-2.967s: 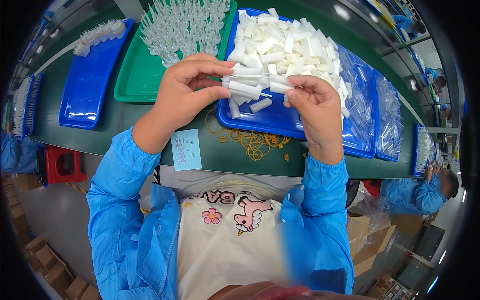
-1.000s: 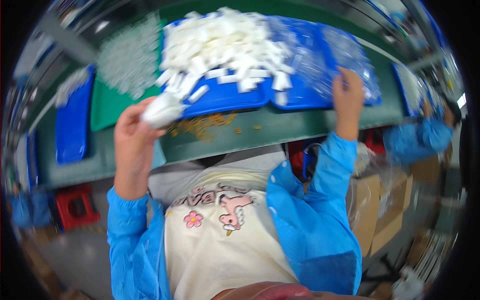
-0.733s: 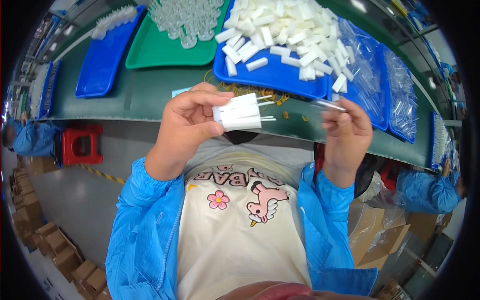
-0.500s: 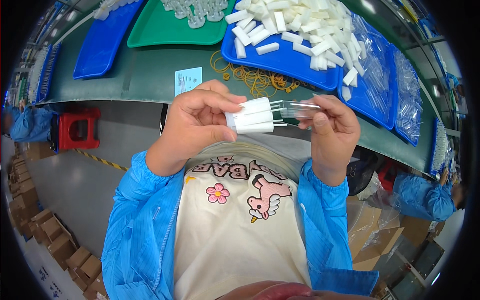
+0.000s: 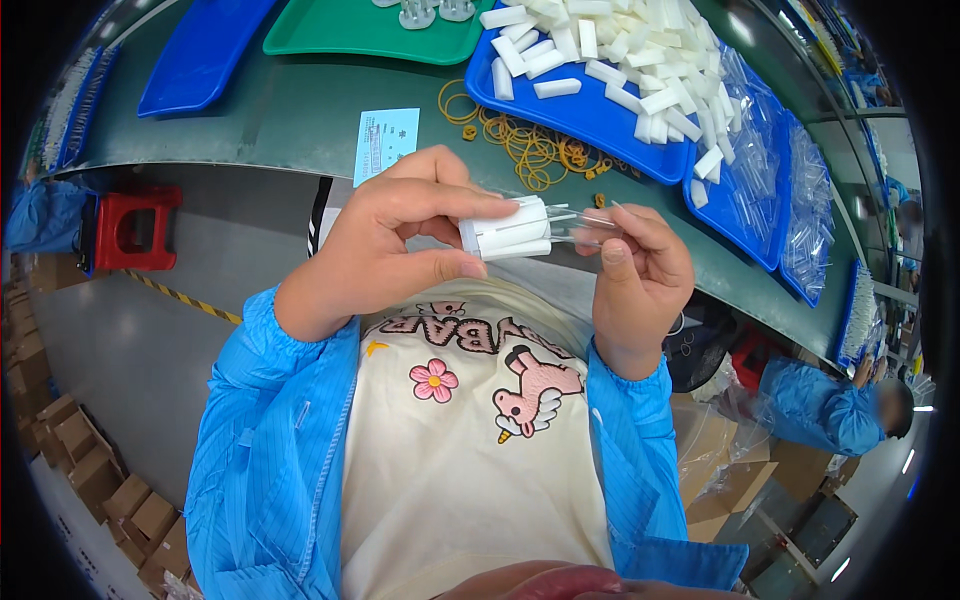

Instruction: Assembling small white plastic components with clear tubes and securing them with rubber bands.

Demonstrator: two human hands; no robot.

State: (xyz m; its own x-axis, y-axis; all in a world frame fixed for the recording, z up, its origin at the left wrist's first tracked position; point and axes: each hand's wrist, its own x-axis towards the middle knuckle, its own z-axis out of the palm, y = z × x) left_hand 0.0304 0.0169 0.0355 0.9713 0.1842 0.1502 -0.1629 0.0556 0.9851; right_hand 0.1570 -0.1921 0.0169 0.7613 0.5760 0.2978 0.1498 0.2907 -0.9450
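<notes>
Fingers (image 5: 470, 200) and thumb of the left hand (image 5: 395, 245) clench a small bundle (image 5: 508, 228) of white sticks, held level in front of the chest, off the table and just short of its near edge. Clear tubes (image 5: 585, 225) project from the bundle's right end, and the right hand (image 5: 640, 275) pinches them between thumb and fingertips, so both hands grasp the same bundle from opposite ends. Both forearms wear blue sleeves (image 5: 270, 440) over a cream shirt (image 5: 470, 440) printed with a flower and a cartoon animal. Beyond the hands lies the dark green table (image 5: 300, 110). Near its front edge, just past the bundle, a loose heap of yellow rubber bands (image 5: 530, 145) lies on the bare surface, with a small pale blue paper slip (image 5: 385, 145) to its left. Behind the bands, a blue tray (image 5: 600, 125) carries a pile of white sticks (image 5: 610, 45). To the right along the table, another blue tray (image 5: 745, 215) holds clear plastic bags (image 5: 790, 190). At the far edge sits a green tray (image 5: 370, 30), and toward the left corner an empty-looking blue tray (image 5: 200, 55). Below the table's left end stands a red stool (image 5: 130, 225) on the grey floor, with cardboard boxes (image 5: 90, 470) stacked at lower left. At lower right, another person (image 5: 830, 405) in blue works nearby.
</notes>
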